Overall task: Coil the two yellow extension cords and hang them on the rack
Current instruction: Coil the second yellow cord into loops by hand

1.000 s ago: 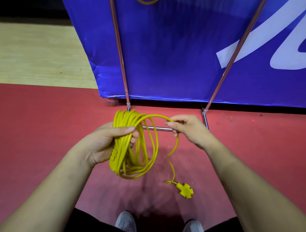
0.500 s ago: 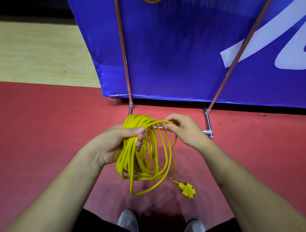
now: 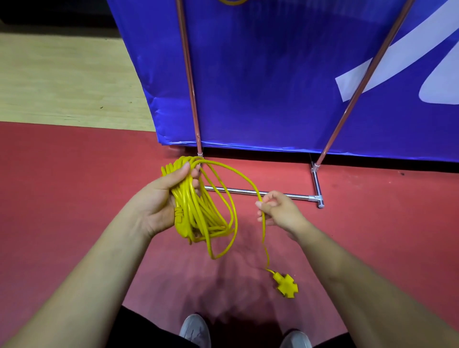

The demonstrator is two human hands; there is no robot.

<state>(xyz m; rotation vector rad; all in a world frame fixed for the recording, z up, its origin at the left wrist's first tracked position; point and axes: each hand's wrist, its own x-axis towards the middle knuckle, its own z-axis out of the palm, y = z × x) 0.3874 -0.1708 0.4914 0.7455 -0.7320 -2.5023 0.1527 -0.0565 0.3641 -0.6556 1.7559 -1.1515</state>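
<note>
A yellow extension cord (image 3: pixel 198 211) hangs in several loops from my left hand (image 3: pixel 164 196), which grips the top of the bundle with fingers curled round it. One strand arcs to the right into my right hand (image 3: pixel 278 211), which pinches it. Below that hand the tail drops to a yellow cross-shaped socket (image 3: pixel 286 285) just above the red floor. A metal rack (image 3: pixel 260 193) stands in front of me, with two slanted poles and a floor bar. A bit of a second yellow cord (image 3: pixel 231 2) shows at the top edge, against the banner.
A blue banner (image 3: pixel 273 87) with white lettering fills the space behind the rack. The floor is red (image 3: pixel 74 178) near me and pale wood (image 3: pixel 62 79) at the far left. My two grey shoes (image 3: pixel 196 330) show at the bottom edge.
My right hand has let the last loop join the bundle and slid down and to the right along the free tail. The socket end swung right. The left hand kept its grip.
</note>
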